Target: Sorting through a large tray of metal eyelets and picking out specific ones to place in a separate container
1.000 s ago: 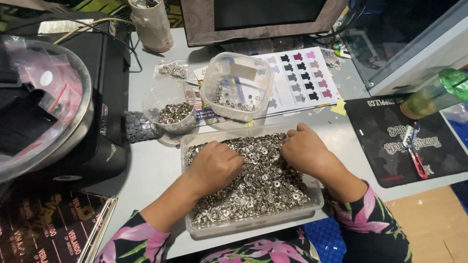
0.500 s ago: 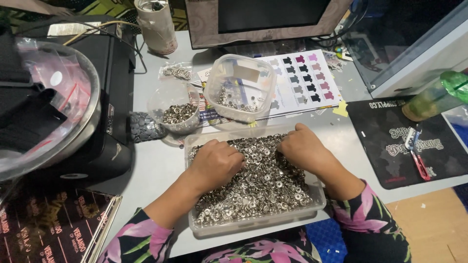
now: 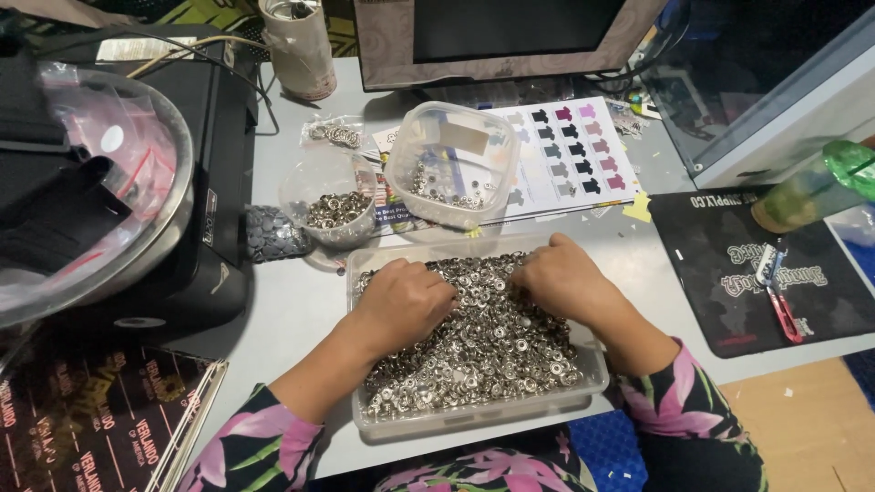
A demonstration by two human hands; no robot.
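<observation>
A clear rectangular plastic tray (image 3: 474, 421) sits at the near edge of the grey desk, filled with several small silver metal snap parts (image 3: 497, 351). My left hand (image 3: 401, 301) rests knuckles-up on the pile at the tray's left side, fingers curled down into the parts. My right hand (image 3: 556, 278) lies on the pile at the upper right, fingers curled into the parts too. Whether either hand pinches a piece is hidden. Behind the tray stand a small round clear cup (image 3: 333, 211) of similar parts and a larger clear tub (image 3: 451, 164) with a few parts.
A black printer (image 3: 205, 182) with a clear-bagged metal bowl (image 3: 91, 191) fills the left. A monitor (image 3: 501, 36) stands at the back, a colour chart sheet (image 3: 574, 155) before it. A black mat (image 3: 747, 273) with a red tool (image 3: 784, 305) lies right, beside a green bottle (image 3: 820, 187).
Both hands have stayed on the pile, shifting only slightly among the parts. The view has tilted a little.
</observation>
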